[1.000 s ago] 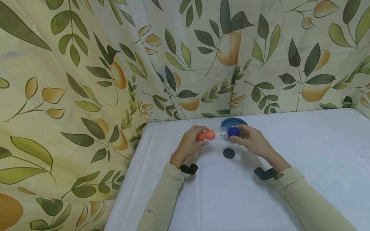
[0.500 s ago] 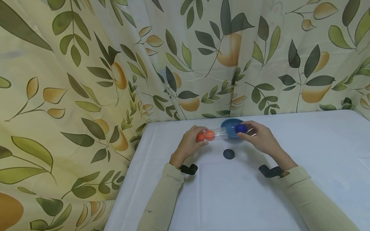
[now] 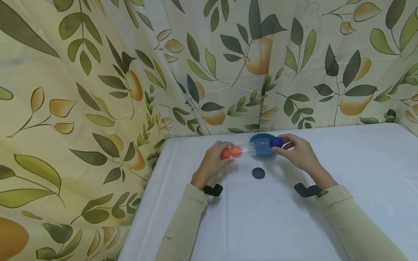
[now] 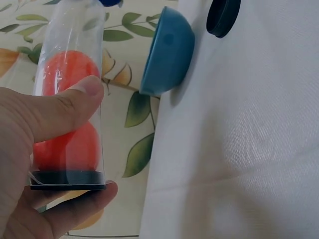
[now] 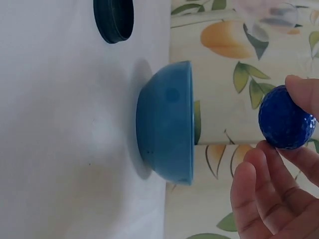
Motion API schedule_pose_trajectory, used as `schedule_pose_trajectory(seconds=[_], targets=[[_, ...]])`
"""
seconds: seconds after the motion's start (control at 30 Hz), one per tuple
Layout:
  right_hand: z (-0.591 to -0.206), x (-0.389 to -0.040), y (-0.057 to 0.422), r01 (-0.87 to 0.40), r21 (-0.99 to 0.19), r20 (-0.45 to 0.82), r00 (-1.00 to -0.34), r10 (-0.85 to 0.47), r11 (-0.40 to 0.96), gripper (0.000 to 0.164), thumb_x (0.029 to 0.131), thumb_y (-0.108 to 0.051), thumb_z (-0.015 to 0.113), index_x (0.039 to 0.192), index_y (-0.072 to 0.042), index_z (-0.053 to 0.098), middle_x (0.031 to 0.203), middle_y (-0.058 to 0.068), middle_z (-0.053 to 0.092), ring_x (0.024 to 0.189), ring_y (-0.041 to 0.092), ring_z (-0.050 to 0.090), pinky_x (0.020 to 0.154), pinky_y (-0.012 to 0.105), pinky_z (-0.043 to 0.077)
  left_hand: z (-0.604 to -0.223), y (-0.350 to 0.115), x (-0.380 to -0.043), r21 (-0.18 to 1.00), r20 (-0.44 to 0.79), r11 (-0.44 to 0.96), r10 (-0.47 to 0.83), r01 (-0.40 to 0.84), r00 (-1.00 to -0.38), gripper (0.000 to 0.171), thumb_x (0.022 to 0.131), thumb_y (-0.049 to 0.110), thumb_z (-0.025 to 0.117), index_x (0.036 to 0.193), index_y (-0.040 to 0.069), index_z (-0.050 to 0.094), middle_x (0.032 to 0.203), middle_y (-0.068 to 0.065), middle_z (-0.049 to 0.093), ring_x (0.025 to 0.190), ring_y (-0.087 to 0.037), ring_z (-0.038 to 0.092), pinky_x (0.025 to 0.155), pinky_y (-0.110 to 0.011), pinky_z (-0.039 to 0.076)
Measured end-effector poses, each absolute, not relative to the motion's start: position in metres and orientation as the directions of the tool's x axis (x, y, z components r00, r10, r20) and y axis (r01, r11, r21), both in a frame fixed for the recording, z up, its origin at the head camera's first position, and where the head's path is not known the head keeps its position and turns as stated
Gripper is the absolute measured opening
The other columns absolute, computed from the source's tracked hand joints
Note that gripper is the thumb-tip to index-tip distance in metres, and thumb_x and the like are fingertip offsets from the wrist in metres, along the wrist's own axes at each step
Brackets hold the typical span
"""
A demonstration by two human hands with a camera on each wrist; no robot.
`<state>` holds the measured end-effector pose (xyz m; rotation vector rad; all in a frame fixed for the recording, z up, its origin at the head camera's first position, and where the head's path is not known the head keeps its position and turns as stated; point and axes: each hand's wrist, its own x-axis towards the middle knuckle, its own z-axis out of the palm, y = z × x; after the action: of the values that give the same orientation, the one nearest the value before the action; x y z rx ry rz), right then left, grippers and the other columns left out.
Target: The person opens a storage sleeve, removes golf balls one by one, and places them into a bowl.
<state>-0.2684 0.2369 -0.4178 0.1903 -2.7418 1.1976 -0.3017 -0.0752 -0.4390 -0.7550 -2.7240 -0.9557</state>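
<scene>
My left hand (image 3: 213, 161) grips a clear plastic tube (image 4: 75, 27) by its end with the dark cap. Inside the tube sit two orange balls (image 3: 236, 151), one behind the other. The tube's far end is uncovered and points right in the head view. Between thumb and fingertips, my right hand (image 3: 299, 152) pinches a dimpled blue golf ball (image 5: 285, 118). The ball is held above the right rim of a blue bowl (image 5: 167, 124), apart from the tube. No ball shows inside the part of the bowl seen in the head view.
A round dark cap (image 3: 258, 173) lies on the white-covered table (image 3: 254, 224) in front of the bowl. Leaf-and-fruit patterned curtains (image 3: 209, 72) hang behind the table and along its left side.
My right hand has moved right with the blue golf ball, away from the tube's open end to over the bowl's right side. The left hand and tube stay almost still.
</scene>
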Motion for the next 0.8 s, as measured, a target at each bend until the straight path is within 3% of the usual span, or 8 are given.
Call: schedule_pose_trajectory(seconds=[0.33,0.47,0.6,0.8], targets=[[-0.421,-0.291,0.23,-0.159,-0.717,0.183,-0.982,-0.037,0.678,0.062,0.093,-0.039,0.074,0.142,-0.005,0.056,0.125,0.023,0.066,0.116,0.04,0.06,0.075,0.031,0.048,-0.436,-0.073,-0.307,0.543,0.352,0.669,0.367,0.507,-0.861,0.054,0.086,0.021,0.084,0.134,0.019,0.062,0.122,-0.004,0.063,0.108,-0.02,0.063,0.093,-0.035,0.054],[-0.423,-0.298,0.227,-0.155,-0.724,0.183,-0.983,-0.029,0.672,0.063,0.094,-0.037,0.074,0.143,-0.003,0.055,0.132,0.025,0.063,0.122,0.043,0.056,0.085,0.044,0.052,-0.432,-0.072,-0.31,0.554,0.359,0.664,0.354,0.502,-0.864,0.053,0.085,0.019,0.085,0.133,0.018,0.062,0.124,-0.005,0.064,0.111,-0.022,0.063,0.095,-0.037,0.054],[-0.427,-0.305,0.225,-0.158,-0.723,0.188,-0.982,-0.029,0.673,0.06,0.094,-0.034,0.075,0.139,-0.001,0.058,0.137,0.026,0.058,0.126,0.046,0.051,0.097,0.059,0.047,-0.433,-0.07,-0.313,0.576,0.357,0.656,0.335,0.488,-0.872,0.053,0.084,0.017,0.085,0.133,0.018,0.063,0.125,-0.005,0.064,0.113,-0.022,0.063,0.097,-0.037,0.053],[-0.436,-0.315,0.224,-0.111,-0.717,0.161,-0.987,0.008,0.688,0.059,0.093,-0.036,0.076,0.139,-0.003,0.059,0.142,0.03,0.046,0.13,0.05,0.039,0.097,0.064,0.043,-0.439,-0.066,-0.314,0.559,0.355,0.655,0.364,0.508,-0.861,0.053,0.086,0.021,0.084,0.134,0.019,0.061,0.123,-0.005,0.063,0.108,-0.02,0.063,0.092,-0.034,0.052]])
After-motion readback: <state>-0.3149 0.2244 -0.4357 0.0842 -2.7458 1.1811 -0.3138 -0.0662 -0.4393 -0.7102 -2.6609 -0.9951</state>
